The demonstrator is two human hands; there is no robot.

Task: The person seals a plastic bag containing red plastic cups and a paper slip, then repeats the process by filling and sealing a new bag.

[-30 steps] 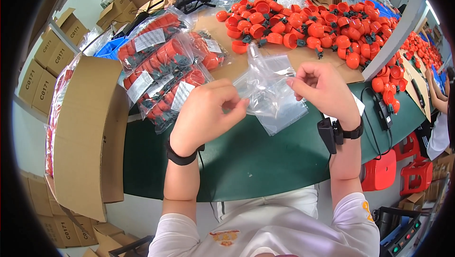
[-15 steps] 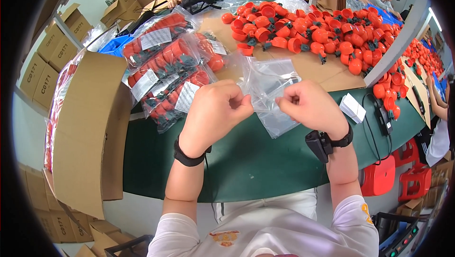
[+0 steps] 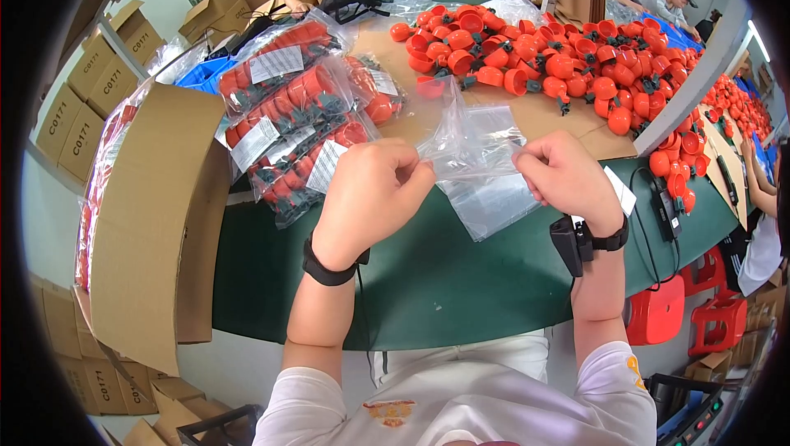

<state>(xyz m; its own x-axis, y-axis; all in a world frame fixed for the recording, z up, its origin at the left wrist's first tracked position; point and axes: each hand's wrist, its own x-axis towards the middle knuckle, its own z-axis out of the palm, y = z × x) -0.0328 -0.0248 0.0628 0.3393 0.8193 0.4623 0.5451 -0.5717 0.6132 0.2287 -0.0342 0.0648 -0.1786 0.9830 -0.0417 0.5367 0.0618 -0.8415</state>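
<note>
Between my hands a clear plastic bag [image 3: 465,146] is stretched by its near edge, with nothing inside it. My left hand [image 3: 380,187] pinches one end of that edge between thumb and fingers. At the other end, my right hand [image 3: 568,176] pinches the bag's corner. Beneath it, more flat clear bags [image 3: 487,209] lie on the green table. Left of my left hand are filled bags [image 3: 288,137] of red cup-shaped parts with dark fittings and white labels. A big pile of loose red cups [image 3: 559,59] spreads beyond my hands on cardboard.
An open carton [image 3: 152,224] stands at the left table edge. White cards [image 3: 619,191] and a black adapter with a cable [image 3: 665,209] lie right of my right hand. A pale post [image 3: 695,76] rises at the right. Co-workers sit across the table and at far right.
My right hand has moved right, away from the left, drawing the bag's edge wider and tauter. My left hand has barely moved.
</note>
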